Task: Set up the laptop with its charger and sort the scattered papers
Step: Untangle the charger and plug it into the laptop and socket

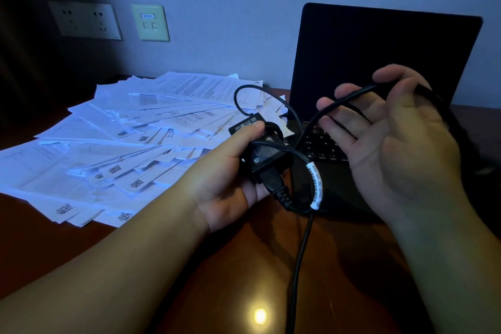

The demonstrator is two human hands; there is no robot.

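At the far left, the scattered papers (130,144) lie fanned and overlapping across the dark wooden table (230,279), white sheets with printed text and small square codes at their corners. Just right of them, the left hand (230,179) holds the charger (267,163), a black brick with a pale logo; the brick lies in the palm, with the fingers wrapped under it and the thumb pressed along its top. A thick black cable (298,260) leaves the brick's near end, carries a white printed tag, and drops toward the bottom edge. A thinner loop arcs up over the papers. Further right, the right hand (393,138) is palm-up, fingers curled loosely around a length of the cable. Behind it stands the open laptop (379,62), its screen dark.
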